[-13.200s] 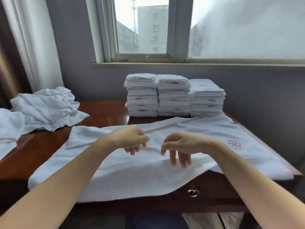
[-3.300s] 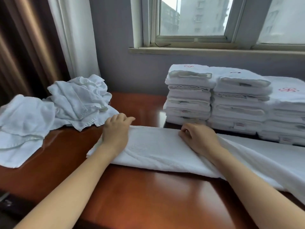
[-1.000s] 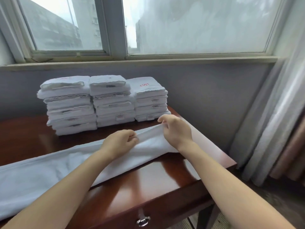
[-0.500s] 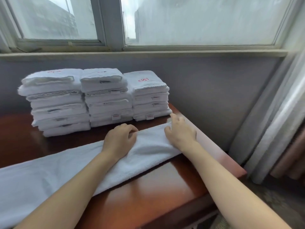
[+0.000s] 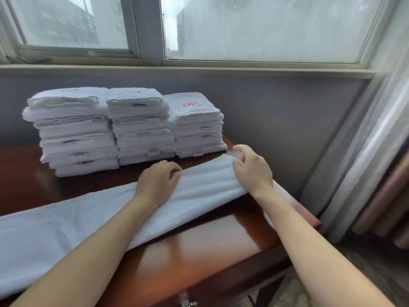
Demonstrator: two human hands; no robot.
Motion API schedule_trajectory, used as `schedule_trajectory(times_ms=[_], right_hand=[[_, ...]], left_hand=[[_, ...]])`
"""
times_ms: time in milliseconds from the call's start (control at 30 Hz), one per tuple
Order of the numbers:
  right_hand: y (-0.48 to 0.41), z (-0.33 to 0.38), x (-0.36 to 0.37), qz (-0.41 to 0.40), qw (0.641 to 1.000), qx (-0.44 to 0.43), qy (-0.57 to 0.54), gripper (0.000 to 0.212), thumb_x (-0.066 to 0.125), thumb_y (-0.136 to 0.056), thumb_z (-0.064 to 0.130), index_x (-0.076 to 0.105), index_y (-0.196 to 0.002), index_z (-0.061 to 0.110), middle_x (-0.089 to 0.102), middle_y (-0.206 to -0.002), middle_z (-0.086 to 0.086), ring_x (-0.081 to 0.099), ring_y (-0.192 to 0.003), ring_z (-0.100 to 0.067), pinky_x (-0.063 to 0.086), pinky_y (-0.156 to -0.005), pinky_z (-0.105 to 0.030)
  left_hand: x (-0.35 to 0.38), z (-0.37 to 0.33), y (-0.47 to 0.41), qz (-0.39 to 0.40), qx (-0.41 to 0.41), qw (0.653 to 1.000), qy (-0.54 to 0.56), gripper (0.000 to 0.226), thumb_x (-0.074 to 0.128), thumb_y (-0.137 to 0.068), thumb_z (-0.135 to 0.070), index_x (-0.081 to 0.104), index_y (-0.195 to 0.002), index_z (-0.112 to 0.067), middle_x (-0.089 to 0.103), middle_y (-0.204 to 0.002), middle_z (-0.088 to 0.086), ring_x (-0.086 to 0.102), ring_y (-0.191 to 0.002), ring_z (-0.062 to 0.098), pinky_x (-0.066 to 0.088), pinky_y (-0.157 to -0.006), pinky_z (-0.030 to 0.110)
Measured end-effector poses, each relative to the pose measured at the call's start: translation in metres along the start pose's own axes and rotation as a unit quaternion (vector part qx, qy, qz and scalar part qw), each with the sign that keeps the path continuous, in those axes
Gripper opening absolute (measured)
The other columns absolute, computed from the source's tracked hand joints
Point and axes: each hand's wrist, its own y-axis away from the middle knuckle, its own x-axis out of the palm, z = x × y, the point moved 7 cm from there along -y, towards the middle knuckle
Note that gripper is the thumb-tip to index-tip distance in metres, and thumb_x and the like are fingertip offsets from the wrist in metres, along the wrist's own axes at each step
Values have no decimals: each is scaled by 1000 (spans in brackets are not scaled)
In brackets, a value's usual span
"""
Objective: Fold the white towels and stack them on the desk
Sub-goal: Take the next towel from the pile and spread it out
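On the table (image 5: 199, 247), toward its front edge: one white towel (image 5: 84, 222), folded lengthwise into a long narrow strip. It runs slantwise from the lower left of the view up to the table's right end and lies flat on the wood along all of its visible length.

Left hand (image 5: 157, 185): palm down on the strip, partway along it, with the fingers curled over the far long edge and gripping it.

Right hand (image 5: 253, 171): at the strip's right end, thumb on top of the cloth and fingers bent round the end corner, holding it (how far they reach under the cloth cannot be told).

The two hands are near each other with a short stretch of towel between them. Both forearms are bare.

Behind the strip, toward the wall (image 5: 287, 120): three stacks of folded white towels, side by side and touching.
- Left stack (image 5: 73, 131): the widest as seen.
- Middle stack (image 5: 141, 127): a small tag (image 5: 153, 151) shows on a lower towel.
- Right stack (image 5: 197, 127): a red emblem (image 5: 190, 104) on the top towel and a tag near the bottom.

The strip's right end lies just in front of the right stack; whether they touch cannot be told.

Surroundings: a window (image 5: 265, 25) with a sill (image 5: 177, 70) above the stacks, a curtain (image 5: 376, 140) at the right, and a metal drawer handle (image 5: 188, 303) at the bottom edge of the view.
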Motion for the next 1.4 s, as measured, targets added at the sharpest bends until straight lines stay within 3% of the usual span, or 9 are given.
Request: schedule_trajectory(times_ms=[267, 400, 467, 567, 700, 867, 1067, 1200, 1400], right_hand=[[5, -14, 20, 98, 964, 26, 247, 39, 40, -95, 14, 53, -130, 25, 56, -125, -3, 58, -111, -27, 41, -75, -32], [10, 31, 16, 40, 965, -94, 241, 48, 45, -89, 10, 49, -135, 23, 50, -124, -2, 51, -113, -25, 42, -81, -33], [21, 54, 34, 103, 977, -116, 149, 50, 43, -91, 12, 49, -139, 26, 52, -134, 2, 48, -123, -24, 45, -94, -37], [42, 78, 66, 190, 969, -136, 83, 49, 40, -96, 15, 47, -143, 25, 49, -145, 4, 44, -133, -19, 40, -104, -35], [65, 119, 93, 218, 957, -185, 41, 46, 39, -98, 17, 47, -143, 23, 48, -146, 6, 41, -134, -15, 35, -107, -31], [107, 192, 133, 262, 925, -275, 8, 45, 39, -100, 19, 45, -144, 21, 46, -148, 4, 37, -138, -13, 16, -116, -26], [161, 276, 176, 292, 883, -366, -10, 43, 41, -99, 24, 46, -142, 20, 49, -143, 3, 42, -132, -21, 29, -110, -31], [198, 327, 205, 317, 855, -411, -14, 45, 41, -101, 28, 43, -144, 18, 42, -149, 0, 31, -141, -17, 10, -119, -34], [230, 375, 242, 349, 833, -430, 13, 44, 37, -101, 34, 40, -141, 15, 37, -150, -3, 21, -146, -20, 3, -120, -43]], left_hand=[[-14, -13, 4, -61, 54, 997, -12, 14, 69, -88, -23, 70, -101, -20, 62, -91, -7, 60, -82, 16, 48, -66, 33], [-31, -38, 14, -135, 150, 979, -33, 9, 75, -81, -10, 74, -87, -16, 67, -79, -4, 64, -70, 20, 48, -60, 33], [-35, -34, 19, -124, 107, 986, -12, 13, 72, -83, -9, 75, -89, -20, 70, -77, -8, 66, -72, 18, 48, -62, 28], [-41, -10, 31, -68, 13, 997, -14, 19, 61, -90, -18, 73, -101, -27, 72, -96, -12, 65, -94, 14, 48, -75, 30], [-74, 27, 66, -44, -37, 998, -37, 24, 54, -95, -23, 69, -113, -28, 68, -115, -15, 60, -110, 10, 45, -87, 28], [-124, 88, 127, -29, -122, 990, -63, 29, 51, -98, -28, 65, -124, -29, 62, -129, -15, 54, -121, 7, 43, -95, 26], [-171, 154, 195, -10, -212, 972, -102, 38, 48, -100, -36, 55, -137, -31, 47, -148, -13, 39, -138, 5, 33, -108, 25], [-194, 193, 228, 9, -265, 957, -120, 44, 43, -102, -42, 46, -144, -34, 35, -156, -13, 22, -146, 4, 20, -114, 23], [-220, 241, 260, 26, -327, 932, -151, 50, 37, -103, -46, 36, -150, -31, 24, -161, -9, 15, -149, 8, 12, -118, 27]])
